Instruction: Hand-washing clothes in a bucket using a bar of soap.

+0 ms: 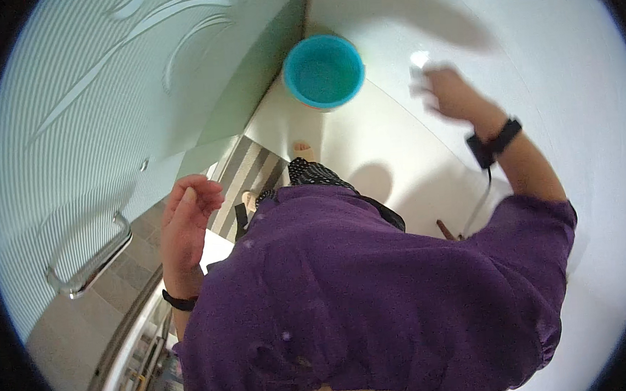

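Note:
My left hand [191,219] is raised beside the ribbed glass door [129,121], its fingers loosely bent and a little apart, with nothing in it. The chrome handle [101,269] of the door lies to its left, not touched. My right hand [454,92] is lifted close to the white wall [564,87] on the right. Motion smears its fingers. A bright white spot [420,59] shows at the fingertips; I cannot tell whether it is a held thing or a light. A teal round bucket [289,75] stands in the far corner, apart from both hands.
The pale floor [388,133] spreads between the glass and the wall. A striped mat [248,167] lies beyond the door opening, near my feet. A brown stick-like thing [445,230] shows beside my right side. At lower left is a rack [140,389] with small items.

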`<action>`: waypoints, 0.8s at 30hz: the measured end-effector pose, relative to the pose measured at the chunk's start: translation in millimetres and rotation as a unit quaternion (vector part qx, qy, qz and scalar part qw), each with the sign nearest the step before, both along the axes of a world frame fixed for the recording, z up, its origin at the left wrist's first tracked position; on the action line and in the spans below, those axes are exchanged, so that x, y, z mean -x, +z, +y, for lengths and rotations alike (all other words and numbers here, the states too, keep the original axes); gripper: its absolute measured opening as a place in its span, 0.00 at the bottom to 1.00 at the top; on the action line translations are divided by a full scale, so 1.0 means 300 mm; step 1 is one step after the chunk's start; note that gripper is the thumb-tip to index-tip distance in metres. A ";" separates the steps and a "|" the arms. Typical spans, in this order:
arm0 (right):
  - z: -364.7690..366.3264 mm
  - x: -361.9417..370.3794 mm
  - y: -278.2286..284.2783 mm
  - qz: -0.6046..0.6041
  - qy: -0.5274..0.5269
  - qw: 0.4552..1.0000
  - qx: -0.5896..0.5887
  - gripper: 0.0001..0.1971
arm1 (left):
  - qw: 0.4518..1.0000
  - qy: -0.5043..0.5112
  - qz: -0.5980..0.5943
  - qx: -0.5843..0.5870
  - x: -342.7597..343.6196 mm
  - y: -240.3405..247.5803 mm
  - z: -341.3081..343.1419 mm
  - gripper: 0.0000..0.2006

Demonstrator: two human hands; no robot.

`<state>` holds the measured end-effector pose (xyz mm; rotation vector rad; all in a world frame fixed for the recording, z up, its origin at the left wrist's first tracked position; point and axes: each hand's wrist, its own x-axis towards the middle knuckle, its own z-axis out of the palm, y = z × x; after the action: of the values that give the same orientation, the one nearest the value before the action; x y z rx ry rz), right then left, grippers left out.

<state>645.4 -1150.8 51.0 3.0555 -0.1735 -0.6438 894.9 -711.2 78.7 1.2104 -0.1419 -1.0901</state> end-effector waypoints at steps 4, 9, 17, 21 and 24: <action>0.085 0.019 0.114 0.202 -0.050 0.966 -0.151 0.19 | 1.000 -0.008 0.008 -0.007 -0.022 -0.032 0.040 0.13; 0.040 -0.202 0.458 -0.069 -0.041 0.995 0.052 0.14 | 0.997 -0.026 -0.079 -0.007 -0.062 0.049 0.206 0.16; 0.250 -0.535 0.882 -0.120 -0.027 0.982 0.141 0.15 | 0.989 0.064 -0.125 0.040 -0.048 0.046 0.716 0.14; 0.605 -0.671 0.869 -0.044 -0.026 0.996 0.066 0.16 | 0.989 0.101 -0.097 0.048 -0.023 0.035 0.980 0.14; 0.826 -0.749 0.836 -0.063 -0.001 0.997 0.051 0.14 | 0.988 0.131 -0.083 0.012 0.032 0.025 1.102 0.14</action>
<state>870.2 -903.0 301.7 2.9983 -0.2045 -0.4283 885.2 -380.5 86.3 1.2584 -0.1193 -0.7577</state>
